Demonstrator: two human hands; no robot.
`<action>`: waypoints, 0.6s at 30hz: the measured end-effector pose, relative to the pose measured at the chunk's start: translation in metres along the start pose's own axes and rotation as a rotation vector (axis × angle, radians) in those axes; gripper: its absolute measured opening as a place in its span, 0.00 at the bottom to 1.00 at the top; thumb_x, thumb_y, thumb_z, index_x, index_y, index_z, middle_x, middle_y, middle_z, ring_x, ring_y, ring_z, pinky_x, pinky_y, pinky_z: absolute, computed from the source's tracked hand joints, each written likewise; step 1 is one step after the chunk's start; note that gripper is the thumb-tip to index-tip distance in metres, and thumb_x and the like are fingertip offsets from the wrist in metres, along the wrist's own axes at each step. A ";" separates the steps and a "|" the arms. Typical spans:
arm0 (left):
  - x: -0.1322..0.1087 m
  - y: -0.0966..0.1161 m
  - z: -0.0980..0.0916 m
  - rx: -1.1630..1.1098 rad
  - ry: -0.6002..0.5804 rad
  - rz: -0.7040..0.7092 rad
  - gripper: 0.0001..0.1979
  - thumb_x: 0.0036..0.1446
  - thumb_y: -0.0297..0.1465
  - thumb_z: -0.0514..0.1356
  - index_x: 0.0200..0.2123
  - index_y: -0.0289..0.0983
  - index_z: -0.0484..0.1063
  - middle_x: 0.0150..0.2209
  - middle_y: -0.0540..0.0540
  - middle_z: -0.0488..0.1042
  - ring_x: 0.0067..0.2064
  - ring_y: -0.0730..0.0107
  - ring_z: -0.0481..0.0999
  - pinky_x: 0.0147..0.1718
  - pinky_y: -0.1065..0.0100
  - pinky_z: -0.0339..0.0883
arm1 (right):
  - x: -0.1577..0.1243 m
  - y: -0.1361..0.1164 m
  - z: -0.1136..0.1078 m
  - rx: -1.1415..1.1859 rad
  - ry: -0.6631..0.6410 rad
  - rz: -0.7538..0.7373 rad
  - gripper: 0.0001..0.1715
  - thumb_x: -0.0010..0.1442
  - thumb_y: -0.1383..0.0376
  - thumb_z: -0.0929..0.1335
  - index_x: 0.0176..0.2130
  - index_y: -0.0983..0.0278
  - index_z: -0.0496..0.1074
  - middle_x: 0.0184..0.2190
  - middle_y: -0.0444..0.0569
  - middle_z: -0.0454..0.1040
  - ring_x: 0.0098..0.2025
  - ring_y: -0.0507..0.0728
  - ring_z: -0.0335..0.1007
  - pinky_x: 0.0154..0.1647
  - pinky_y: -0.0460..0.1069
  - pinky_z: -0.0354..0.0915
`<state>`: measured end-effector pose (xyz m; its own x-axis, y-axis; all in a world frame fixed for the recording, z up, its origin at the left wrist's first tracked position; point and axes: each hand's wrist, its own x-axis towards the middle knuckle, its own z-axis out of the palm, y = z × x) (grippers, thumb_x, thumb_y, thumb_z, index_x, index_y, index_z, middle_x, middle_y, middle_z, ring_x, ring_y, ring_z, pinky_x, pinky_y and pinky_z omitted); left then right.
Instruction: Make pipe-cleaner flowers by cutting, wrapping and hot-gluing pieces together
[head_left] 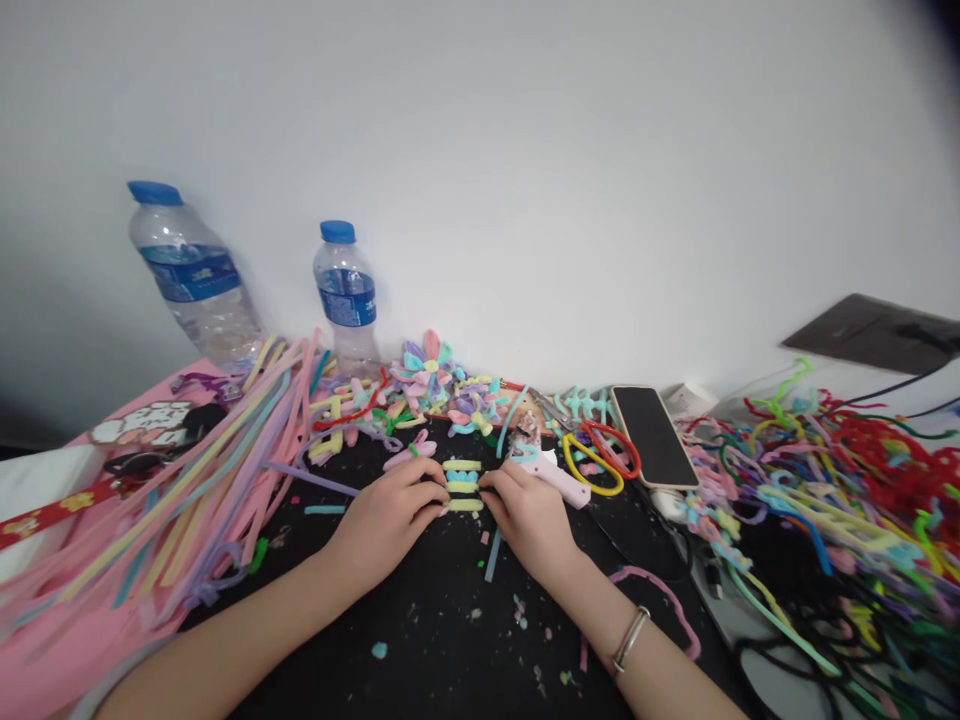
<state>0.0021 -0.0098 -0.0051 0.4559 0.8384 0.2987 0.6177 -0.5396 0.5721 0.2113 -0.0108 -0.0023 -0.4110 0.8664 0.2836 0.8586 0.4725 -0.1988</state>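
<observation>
Between my two hands, on the black work surface (442, 620), lie short yellow and light-blue pipe cleaner pieces (463, 487) set in parallel rows. My left hand (391, 508) pinches their left ends between thumb and fingers. At the right ends, the fingers of my right hand (529, 515) are closed in a similar pinch; its fingertips are partly hidden. Just behind my right hand lies a pale hot glue gun (553, 474). A pink pipe cleaner loop (414, 450) with a green tie rests behind my left hand.
Long pastel pipe cleaners (225, 450) cover the left side. Two water bottles (346, 300) stand against the wall (570, 180). Finished pipe cleaner flowers (431, 368), scissors (634, 455) and a phone (654, 437) lie at the back. Tangled coloured pipe cleaners (892, 460) and black cords fill the right.
</observation>
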 end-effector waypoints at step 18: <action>0.001 0.001 -0.002 -0.025 0.004 -0.018 0.05 0.58 0.23 0.61 0.34 0.38 0.76 0.40 0.47 0.74 0.43 0.63 0.75 0.47 0.61 0.69 | -0.003 0.000 0.001 0.006 0.041 0.006 0.08 0.65 0.68 0.64 0.38 0.62 0.73 0.31 0.46 0.73 0.30 0.52 0.69 0.28 0.46 0.56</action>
<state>0.0021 -0.0094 -0.0032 0.4426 0.8481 0.2913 0.6092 -0.5228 0.5963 0.2117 -0.0129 -0.0043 -0.3930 0.8619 0.3203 0.8592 0.4683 -0.2059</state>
